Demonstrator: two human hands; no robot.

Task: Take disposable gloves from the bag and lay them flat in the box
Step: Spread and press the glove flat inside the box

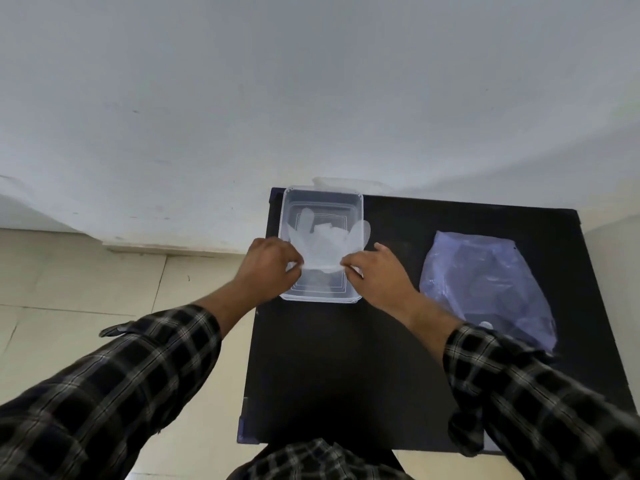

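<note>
The glove point(323, 244) is thin clear film. I judge it almost weightless, limp, and likely to cling or crumple, so it needs holding at two spread points, not one. The cuff edge is the best place to hold it, and that is where it is held. The left hand point(268, 268) pinches the near left corner of the cuff between thumb and curled fingers. The right hand point(379, 271) pinches the near right corner the same way. The film is stretched between them.

The glove hangs over the box point(320, 300), just beyond the fingertips, with its fingers fanned away from the hands. One glove finger overhangs the box wall just beyond the right hand. The film is too sheer to tell whether the glove touches the box floor or whether another glove lies under it.

Both forearms reach forward, wrists low and knuckles up, and angle in towards each other across the table point(329, 358). The bag point(485, 282) lies flat, well out to the right of the right hand.
</note>
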